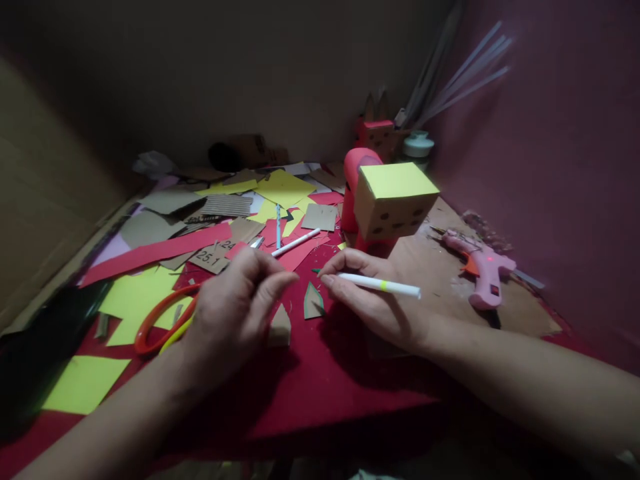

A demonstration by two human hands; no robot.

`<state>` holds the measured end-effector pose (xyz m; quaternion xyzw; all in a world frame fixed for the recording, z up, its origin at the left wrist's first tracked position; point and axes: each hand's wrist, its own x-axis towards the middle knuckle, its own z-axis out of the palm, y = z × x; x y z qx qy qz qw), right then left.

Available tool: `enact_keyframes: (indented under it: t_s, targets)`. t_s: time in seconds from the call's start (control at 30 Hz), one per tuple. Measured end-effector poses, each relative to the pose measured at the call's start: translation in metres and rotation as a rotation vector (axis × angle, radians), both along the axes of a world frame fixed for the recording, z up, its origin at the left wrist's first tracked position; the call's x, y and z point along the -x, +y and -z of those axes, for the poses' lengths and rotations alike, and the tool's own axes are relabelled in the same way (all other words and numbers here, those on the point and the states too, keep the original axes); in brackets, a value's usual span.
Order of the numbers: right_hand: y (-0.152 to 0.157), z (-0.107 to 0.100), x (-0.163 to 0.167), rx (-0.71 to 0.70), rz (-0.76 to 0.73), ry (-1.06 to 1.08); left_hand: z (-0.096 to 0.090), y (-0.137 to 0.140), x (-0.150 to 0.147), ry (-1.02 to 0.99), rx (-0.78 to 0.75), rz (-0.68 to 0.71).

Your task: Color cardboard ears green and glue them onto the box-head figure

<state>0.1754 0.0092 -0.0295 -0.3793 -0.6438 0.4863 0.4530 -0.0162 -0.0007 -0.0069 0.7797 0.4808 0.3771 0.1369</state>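
While the left hand [233, 303] seems closed, the right hand [383, 310] pinches a cylindrical marker [381, 285].

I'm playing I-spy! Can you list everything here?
Marker: one, white, held right
Pointed pieces: two, brown, front middle
Box-headed figure: one, red-brown-yellow, centre right
Similar figure: one, red-brown, back
Glue gun: one, pink, right
Board: one, brown, right
Scissors: one, orange-yellow, left
Scraps: many, multicoloured, left and centre
Pen: one, white, centre
Patterned stick: one, blue-white, centre
Jar: one, teal-lidded, back right
Strips: several, pale, back right
Tablecloth: one, red, underneath
Dim shapes: uncounted, dark, back left
Left grip: one, bare, left
Right grip: one, bare, on marker
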Motion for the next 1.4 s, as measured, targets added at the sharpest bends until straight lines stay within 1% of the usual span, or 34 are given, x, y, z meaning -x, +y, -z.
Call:
enact_keyframes:
  t_s: [0.03, 0.1, 0.2, 0.3, 0.4, 0.47, 0.57, 0.63, 0.77, 0.93, 1.03, 1.17, 1.27, 1.4]
  targets:
    - [-0.001, -0.005, -0.001, -0.002, 0.011, 0.012, -0.006, 0.005, 0.001, -0.059, 0.024, -0.065]
    - [-0.004, -0.02, -0.002, 0.026, 0.031, 0.03, -0.014, 0.015, -0.001, -0.212, 0.136, -0.145]
    - [-0.009, -0.041, -0.004, 0.082, 0.073, -0.021, -0.018, 0.029, -0.004, -0.357, 0.285, -0.15]
    - [-0.012, -0.049, -0.007, 0.048, 0.058, -0.037, -0.019, 0.042, -0.004, -0.485, 0.346, -0.161]
    - [-0.013, -0.046, -0.009, 0.027, 0.039, -0.07, -0.021, 0.053, 0.0, -0.562, 0.385, -0.172]
    - [-0.012, -0.043, -0.011, -0.014, 0.053, -0.114, -0.021, 0.059, 0.003, -0.61, 0.41, -0.173]
    - [-0.009, -0.036, -0.013, -0.083, 0.063, -0.202, -0.016, 0.065, 0.005, -0.67, 0.442, -0.177]
    - [-0.008, -0.03, -0.012, -0.107, 0.09, -0.217, -0.01, 0.066, 0.004, -0.687, 0.467, -0.176]
    - [-0.004, -0.014, -0.01, -0.094, 0.109, -0.205, -0.001, 0.062, 0.005, -0.739, 0.5, -0.149]
    - [-0.001, -0.003, -0.009, -0.09, 0.121, -0.3, 0.0, 0.061, 0.009, -0.805, 0.531, -0.117]
    - [0.001, 0.002, -0.01, -0.099, 0.107, -0.272, -0.002, 0.059, 0.008, -0.793, 0.556, -0.099]
    - [0.001, 0.007, -0.009, -0.079, 0.092, -0.237, -0.003, 0.053, 0.008, -0.713, 0.565, -0.064]
    - [-0.001, 0.005, -0.008, -0.065, 0.09, -0.238, -0.002, 0.048, 0.007, -0.654, 0.541, -0.051]
    - [-0.002, -0.004, -0.006, -0.031, 0.093, -0.219, -0.001, 0.041, 0.003, -0.587, 0.464, -0.071]
